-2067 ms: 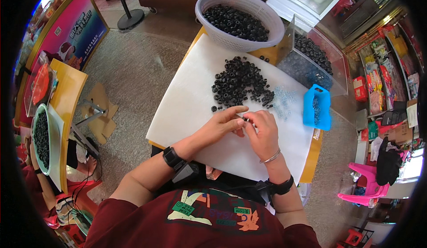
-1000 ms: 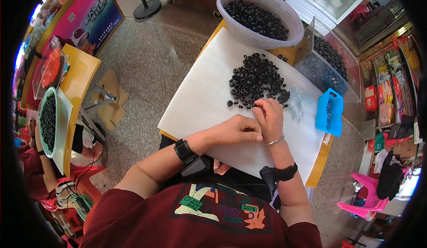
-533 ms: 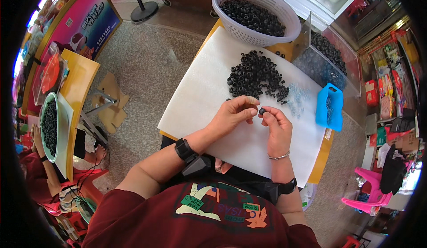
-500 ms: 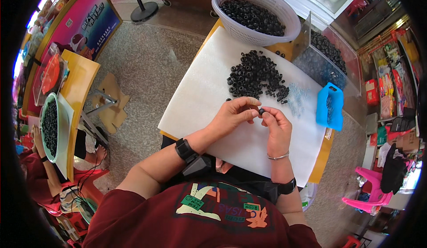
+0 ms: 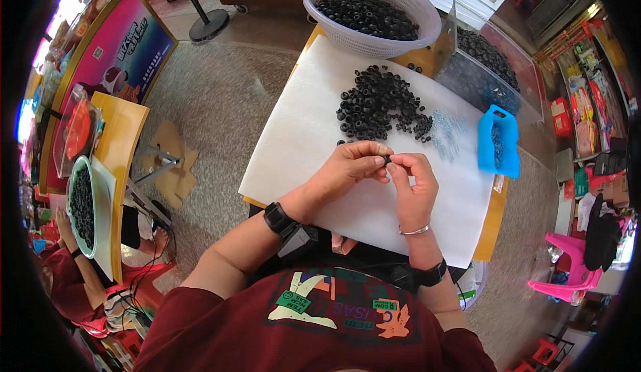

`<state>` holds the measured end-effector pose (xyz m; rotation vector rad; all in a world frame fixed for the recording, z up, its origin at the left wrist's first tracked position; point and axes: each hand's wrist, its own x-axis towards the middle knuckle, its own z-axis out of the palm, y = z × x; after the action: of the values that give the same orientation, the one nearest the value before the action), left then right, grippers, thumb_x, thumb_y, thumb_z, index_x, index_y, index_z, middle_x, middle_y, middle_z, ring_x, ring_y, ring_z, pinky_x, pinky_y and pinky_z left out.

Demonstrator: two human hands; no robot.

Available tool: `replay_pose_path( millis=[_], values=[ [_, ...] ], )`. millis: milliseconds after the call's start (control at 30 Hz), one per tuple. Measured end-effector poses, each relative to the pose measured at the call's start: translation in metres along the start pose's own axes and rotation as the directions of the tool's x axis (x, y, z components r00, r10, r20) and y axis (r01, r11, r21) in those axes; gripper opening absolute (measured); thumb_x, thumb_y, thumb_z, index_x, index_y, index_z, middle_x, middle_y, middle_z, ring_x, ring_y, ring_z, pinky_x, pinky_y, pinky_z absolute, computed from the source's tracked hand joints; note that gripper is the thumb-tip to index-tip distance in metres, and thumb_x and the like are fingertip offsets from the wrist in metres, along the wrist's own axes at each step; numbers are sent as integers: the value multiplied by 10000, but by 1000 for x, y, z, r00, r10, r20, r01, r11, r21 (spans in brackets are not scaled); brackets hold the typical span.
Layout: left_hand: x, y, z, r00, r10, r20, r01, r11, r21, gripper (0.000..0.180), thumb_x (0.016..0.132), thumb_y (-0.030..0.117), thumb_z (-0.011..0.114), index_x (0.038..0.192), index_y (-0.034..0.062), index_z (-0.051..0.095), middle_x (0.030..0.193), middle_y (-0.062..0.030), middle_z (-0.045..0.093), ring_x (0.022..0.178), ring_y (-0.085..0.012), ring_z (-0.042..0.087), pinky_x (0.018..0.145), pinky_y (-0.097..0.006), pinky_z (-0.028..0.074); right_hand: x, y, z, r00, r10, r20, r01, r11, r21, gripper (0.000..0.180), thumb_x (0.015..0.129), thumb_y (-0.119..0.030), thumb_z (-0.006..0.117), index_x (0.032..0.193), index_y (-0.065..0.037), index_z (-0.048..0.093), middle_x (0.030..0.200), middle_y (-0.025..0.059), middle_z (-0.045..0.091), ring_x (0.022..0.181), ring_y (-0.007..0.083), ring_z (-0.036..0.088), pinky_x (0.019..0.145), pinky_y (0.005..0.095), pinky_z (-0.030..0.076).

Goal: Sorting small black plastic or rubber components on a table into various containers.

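Note:
Above the near part of the white sheet [image 5: 294,125], my left hand [image 5: 350,172] and my right hand [image 5: 415,188] meet at the fingertips. Both are closed in a pinch on one small round black part [image 5: 386,160], mostly covered by the fingers. Any smaller piece in the left pinch is hidden. Just beyond the hands lies a pile of small black ring-like parts [image 5: 374,102], some with open holes. To its right are scattered small clear bluish pieces [image 5: 446,132]. A blue tray [image 5: 508,148] with a handle hole holds similar small pieces at the right edge.
A pale perforated basket [image 5: 340,44] full of black parts stands at the table's far edge. Beside it is a clear bin [image 5: 531,98] of black parts. On the left, another person sits by a yellow table [image 5: 127,128] with a green-rimmed basin [image 5: 99,218]. A pink stool [image 5: 574,265] stands right.
My fingertips have come closer together around the black part, which shows less now. The whole view has shifted slightly, with the table moving up in the picture.

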<state>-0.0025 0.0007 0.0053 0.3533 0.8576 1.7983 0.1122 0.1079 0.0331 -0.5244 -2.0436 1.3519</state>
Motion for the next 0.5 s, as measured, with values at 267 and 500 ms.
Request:
replay_pose_path(
  millis=[267,500],
  values=[
    [-5,1,-6,991,58,-124,-37,986,161,179,889,57,565,1060,9,582,966,-81,614,811,-134,597,780,-294,516,-5,12,-17,973,-225,45,227,920,-321,107,773,-41,624,875,-70,626,843,71,606,821,250,559,739,348,414],
    [-1,2,4,993,45,-111,-29,990,138,138,891,48,544,1021,23,584,944,-84,608,771,-115,578,748,-290,522,2,82,-84,961,-112,-254,-53,823,-566,120,764,-64,634,884,-65,622,801,82,590,737,257,564,711,363,433]
  ],
)
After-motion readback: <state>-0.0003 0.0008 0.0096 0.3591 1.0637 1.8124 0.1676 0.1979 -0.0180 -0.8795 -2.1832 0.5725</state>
